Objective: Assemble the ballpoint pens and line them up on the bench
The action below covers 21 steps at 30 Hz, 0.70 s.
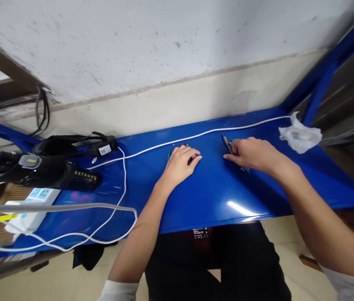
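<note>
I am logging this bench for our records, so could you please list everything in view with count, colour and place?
shelf: one, blue, across the middle, bearing the rest
cable: one, white, running along the shelf and looping off its left front
pens: a few, dark, partly under the right hand; count unclear
small tools: several, dark, partly under the left hand; count unclear
tissue: one, white, crumpled, right end
strap device: one, black, left rear
glossy device: one, black with yellow lettering, left
power strip: one, white, far left
left hand: palm down on the small tools
right hand: palm down on the pens
</note>
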### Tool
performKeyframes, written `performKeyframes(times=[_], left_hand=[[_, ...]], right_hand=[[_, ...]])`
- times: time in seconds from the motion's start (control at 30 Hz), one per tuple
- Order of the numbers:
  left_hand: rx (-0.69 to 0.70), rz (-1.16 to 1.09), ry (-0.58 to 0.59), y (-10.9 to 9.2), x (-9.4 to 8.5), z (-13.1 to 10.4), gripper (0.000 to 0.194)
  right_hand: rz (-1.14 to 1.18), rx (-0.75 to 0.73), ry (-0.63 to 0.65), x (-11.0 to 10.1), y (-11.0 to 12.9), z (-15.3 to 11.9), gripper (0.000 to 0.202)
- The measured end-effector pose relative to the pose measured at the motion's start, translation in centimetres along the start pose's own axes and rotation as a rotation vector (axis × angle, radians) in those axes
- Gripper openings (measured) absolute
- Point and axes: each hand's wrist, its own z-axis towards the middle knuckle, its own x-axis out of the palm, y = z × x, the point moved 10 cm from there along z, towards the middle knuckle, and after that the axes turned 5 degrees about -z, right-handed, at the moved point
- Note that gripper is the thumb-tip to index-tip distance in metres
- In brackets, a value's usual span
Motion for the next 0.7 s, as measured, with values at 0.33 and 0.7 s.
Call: performKeyframes(times=[0.33, 0.7], left_hand=[[0.064, 0.012, -0.142, -0.6, -1.6, -0.1, 0.021], [-0.054, -0.129, -0.295, 0.7, -3.2, -0.1, 0.015]], right_hand=[[0.004, -0.059, -0.046, -0.4, 2.5, -0.8, 0.029], [0.101, -0.248, -0.625, -8.4, 6.4, -1.8, 0.030]])
